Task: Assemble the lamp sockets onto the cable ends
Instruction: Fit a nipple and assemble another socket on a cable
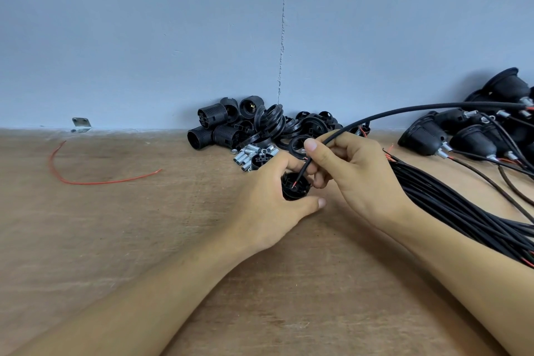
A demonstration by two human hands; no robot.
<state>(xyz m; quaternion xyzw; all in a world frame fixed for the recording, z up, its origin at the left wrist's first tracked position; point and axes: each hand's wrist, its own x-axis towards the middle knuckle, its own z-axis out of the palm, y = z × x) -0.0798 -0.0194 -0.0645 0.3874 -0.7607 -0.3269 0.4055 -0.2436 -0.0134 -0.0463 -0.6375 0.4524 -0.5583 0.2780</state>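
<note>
Centre frame: left hand (267, 196) grips socket (294, 189) steady just above surface (144, 225), opening upward, while right hand (355, 173) fingers pinch cable (404, 110) end, aiming wires in.

Wooden table (115, 240), heap of black sockets (228, 127) at its far edge, small metal tubes (248, 155) just beside, loose red wire (86, 182) left, bundle of black cables (450, 205) right.

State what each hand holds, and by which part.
Left hand grips the black socket part round its side. Right hand pinches the black cable near its stripped end.
</note>
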